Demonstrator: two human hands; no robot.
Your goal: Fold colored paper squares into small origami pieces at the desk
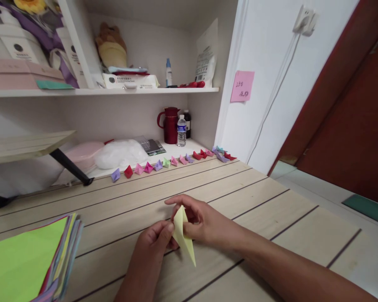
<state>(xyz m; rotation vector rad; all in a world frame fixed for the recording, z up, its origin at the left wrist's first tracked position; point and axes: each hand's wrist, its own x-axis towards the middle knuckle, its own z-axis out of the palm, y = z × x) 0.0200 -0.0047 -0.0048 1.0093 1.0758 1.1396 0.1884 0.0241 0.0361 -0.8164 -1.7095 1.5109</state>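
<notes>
A folded piece of yellow paper (183, 235) is held above the wooden table, its layers parted and one long point hanging down. My left hand (156, 239) pinches its left side between thumb and fingers. From the right, my right hand (201, 218) grips it, the thumb tucked into the opening between the layers and the index finger stretched out behind. Some fingertips are hidden by the paper. Beyond my hands, a row of small folded paper boats, among them a red boat (128, 171) and a green boat (166, 162), lines the table's far edge.
A stack of coloured paper (28, 256) lies at the near left. Behind it stands a small raised stand (28, 144) with black legs. Past the table, a shelf holds a red jug (170, 126), a water bottle (181, 132) and a white plastic bag (119, 154).
</notes>
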